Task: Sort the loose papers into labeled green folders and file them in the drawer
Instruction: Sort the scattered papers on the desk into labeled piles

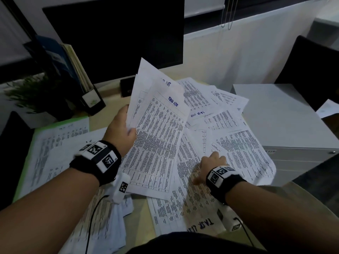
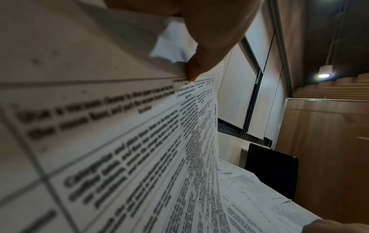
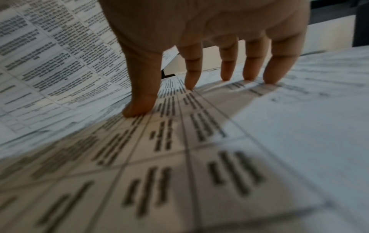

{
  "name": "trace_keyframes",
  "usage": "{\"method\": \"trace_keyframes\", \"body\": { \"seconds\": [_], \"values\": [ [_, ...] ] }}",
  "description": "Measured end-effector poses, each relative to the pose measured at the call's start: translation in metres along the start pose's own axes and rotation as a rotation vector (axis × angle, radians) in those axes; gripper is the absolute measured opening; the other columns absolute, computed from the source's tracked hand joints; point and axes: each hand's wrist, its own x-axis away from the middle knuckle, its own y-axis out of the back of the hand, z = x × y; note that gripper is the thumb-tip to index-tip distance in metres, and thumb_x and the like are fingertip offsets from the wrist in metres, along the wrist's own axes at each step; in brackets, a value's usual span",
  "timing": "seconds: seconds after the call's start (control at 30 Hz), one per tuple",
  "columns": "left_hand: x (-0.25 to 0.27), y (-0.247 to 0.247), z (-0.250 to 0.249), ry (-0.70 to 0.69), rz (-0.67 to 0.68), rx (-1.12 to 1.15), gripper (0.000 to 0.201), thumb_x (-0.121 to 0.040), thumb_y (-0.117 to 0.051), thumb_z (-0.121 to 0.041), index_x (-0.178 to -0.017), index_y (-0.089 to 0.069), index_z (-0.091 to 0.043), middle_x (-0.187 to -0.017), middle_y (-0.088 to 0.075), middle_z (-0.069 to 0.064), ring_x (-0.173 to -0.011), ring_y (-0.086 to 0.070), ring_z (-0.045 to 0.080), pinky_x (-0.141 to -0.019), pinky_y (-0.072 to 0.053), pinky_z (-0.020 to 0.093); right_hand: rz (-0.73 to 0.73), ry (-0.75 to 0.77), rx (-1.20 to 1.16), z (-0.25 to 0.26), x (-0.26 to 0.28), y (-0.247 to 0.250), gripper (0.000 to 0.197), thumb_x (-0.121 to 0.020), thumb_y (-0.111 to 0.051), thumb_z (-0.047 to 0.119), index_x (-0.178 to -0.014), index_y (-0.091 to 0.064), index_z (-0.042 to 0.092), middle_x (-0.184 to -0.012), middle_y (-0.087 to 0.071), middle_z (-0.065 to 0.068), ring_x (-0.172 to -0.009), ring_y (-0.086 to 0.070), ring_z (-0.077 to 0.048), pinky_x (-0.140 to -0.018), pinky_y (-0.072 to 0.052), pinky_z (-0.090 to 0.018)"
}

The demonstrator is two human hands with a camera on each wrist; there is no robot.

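Observation:
My left hand [image 1: 128, 121] grips a sheaf of printed sheets [image 1: 159, 129] headed "Task List" by its left edge and holds it raised and tilted over the desk. In the left wrist view the thumb [image 2: 199, 63] pinches those sheets [image 2: 119, 141]. My right hand [image 1: 207, 165] lies with spread, straight fingers on the loose papers [image 1: 238, 143] scattered over the desk. Its fingertips [image 3: 249, 74] touch a printed table sheet [image 3: 159, 157]. A green folder [image 1: 64, 120] lies open at the left with sheets [image 1: 51, 153] on it.
A white drawer cabinet [image 1: 284, 116] stands at the right of the desk, its drawers closed. Behind are a dark monitor [image 1: 119, 33], a file holder with folders [image 1: 73, 70], a small plant [image 1: 33, 92] and a black chair [image 1: 311, 70]. More papers [image 1: 102, 226] lie near the front edge.

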Motion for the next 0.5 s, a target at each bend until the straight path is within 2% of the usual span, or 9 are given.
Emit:
{"method": "trace_keyframes", "body": {
  "seconds": [0.07, 0.13, 0.2, 0.33, 0.5],
  "values": [
    [-0.001, -0.002, 0.002, -0.014, 0.011, -0.037, 0.061, -0.087, -0.051, 0.002, -0.143, -0.033, -0.016, -0.128, -0.050, 0.003, -0.105, -0.046, 0.010, -0.093, -0.037, 0.023, 0.000, -0.005, -0.024, 0.000, -0.002, -0.003, 0.087, -0.059, -0.079, 0.060, -0.125, -0.041, 0.018, -0.127, -0.037, -0.009, -0.124, -0.035, -0.033, -0.099, -0.040, -0.048],
    [-0.002, -0.004, 0.005, -0.006, 0.020, -0.060, 0.061, -0.088, -0.051, 0.001, -0.143, -0.033, -0.017, -0.135, -0.048, 0.007, -0.113, -0.050, 0.017, -0.096, -0.038, 0.025, -0.005, -0.016, -0.080, 0.003, -0.004, -0.003, 0.092, -0.058, -0.083, 0.054, -0.127, -0.035, 0.016, -0.128, -0.037, -0.010, -0.123, -0.039, -0.034, -0.098, -0.042, -0.047],
    [-0.001, -0.006, 0.005, 0.005, 0.028, -0.071, 0.062, -0.088, -0.051, -0.001, -0.144, -0.032, -0.018, -0.136, -0.047, 0.009, -0.119, -0.050, 0.023, -0.100, -0.040, 0.030, -0.005, -0.034, -0.142, 0.005, -0.005, -0.002, 0.097, -0.055, -0.088, 0.047, -0.127, -0.032, 0.015, -0.128, -0.038, -0.011, -0.122, -0.042, -0.034, -0.098, -0.044, -0.047],
    [0.005, -0.004, 0.000, 0.005, 0.012, -0.069, 0.063, -0.088, -0.050, 0.000, -0.145, -0.030, -0.019, -0.138, -0.047, 0.010, -0.120, -0.050, 0.025, -0.103, -0.039, 0.032, 0.014, -0.034, -0.175, 0.005, -0.007, 0.002, 0.096, -0.052, -0.089, 0.045, -0.125, -0.035, 0.012, -0.129, -0.036, -0.010, -0.119, -0.049, -0.033, -0.096, -0.047, -0.044],
    [0.010, -0.001, -0.008, -0.008, 0.012, -0.071, 0.062, -0.089, -0.049, 0.001, -0.145, -0.028, -0.018, -0.136, -0.049, 0.010, -0.117, -0.052, 0.025, -0.097, -0.040, 0.029, 0.014, -0.023, -0.117, 0.002, -0.009, 0.002, 0.099, -0.053, -0.087, 0.052, -0.130, -0.037, 0.014, -0.134, -0.033, -0.009, -0.129, -0.034, -0.033, -0.102, -0.039, -0.049]
  ]
}}
